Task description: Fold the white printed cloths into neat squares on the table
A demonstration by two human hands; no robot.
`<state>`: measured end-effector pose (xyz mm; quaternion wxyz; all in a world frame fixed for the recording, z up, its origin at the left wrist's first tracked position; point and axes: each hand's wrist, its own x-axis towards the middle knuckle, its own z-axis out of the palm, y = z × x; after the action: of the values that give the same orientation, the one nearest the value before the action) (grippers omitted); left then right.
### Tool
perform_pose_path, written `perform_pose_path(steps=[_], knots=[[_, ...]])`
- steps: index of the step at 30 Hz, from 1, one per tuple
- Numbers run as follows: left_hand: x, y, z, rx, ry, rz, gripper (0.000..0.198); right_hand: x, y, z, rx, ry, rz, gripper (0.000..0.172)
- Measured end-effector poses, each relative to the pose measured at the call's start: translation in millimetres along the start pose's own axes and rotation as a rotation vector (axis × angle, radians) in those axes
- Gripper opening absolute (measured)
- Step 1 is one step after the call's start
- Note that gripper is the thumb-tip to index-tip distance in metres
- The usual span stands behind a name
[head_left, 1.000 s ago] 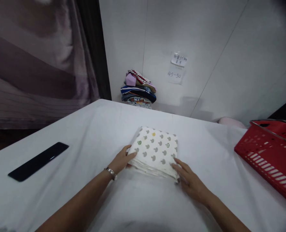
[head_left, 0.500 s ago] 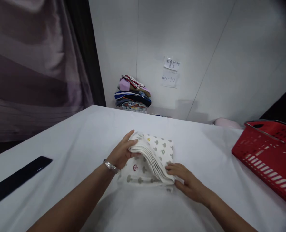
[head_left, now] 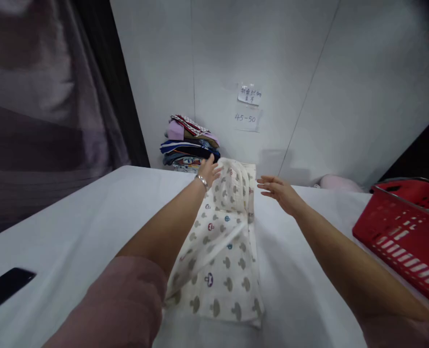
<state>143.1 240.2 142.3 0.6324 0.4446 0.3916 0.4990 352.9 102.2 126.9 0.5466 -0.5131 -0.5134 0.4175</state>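
Note:
A white cloth (head_left: 219, 261) printed with grey and coloured mushrooms lies partly unfolded, stretching from near me toward the far table edge. Its far end is still layered and bulges up, while a loose flap crosses the near half at a slant. At the cloth's far left corner is my left hand (head_left: 208, 173), fingers spread and at or against the fabric; contact is hard to judge. To the right of the cloth, my right hand (head_left: 280, 194) hovers apart from it with fingers stretched out and nothing in them.
A stack of folded fabrics (head_left: 190, 145) stands against the wall behind the white-covered table (head_left: 101, 227). A red basket (head_left: 403, 232) sits at the right, and a dark flat object (head_left: 9, 287) lies at the left. Paper signs (head_left: 248, 106) hang on the wall.
The compact folded cloth has been spread lengthwise, toward me and away. Both hands have moved forward to its far end, and the right hand has come off it.

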Motion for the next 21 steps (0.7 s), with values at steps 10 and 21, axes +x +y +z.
perform_pose_path(steps=[10, 21], knots=[[-89, -99, -94.7, 0.985, -0.164, 0.150, 0.051, -63, 105, 3, -0.218, 0.068, 0.371, 0.047], [-193, -95, -133.6, 0.975, -0.087, -0.203, 0.072, -143, 109, 61, -0.080, -0.132, 0.385, 0.088]])
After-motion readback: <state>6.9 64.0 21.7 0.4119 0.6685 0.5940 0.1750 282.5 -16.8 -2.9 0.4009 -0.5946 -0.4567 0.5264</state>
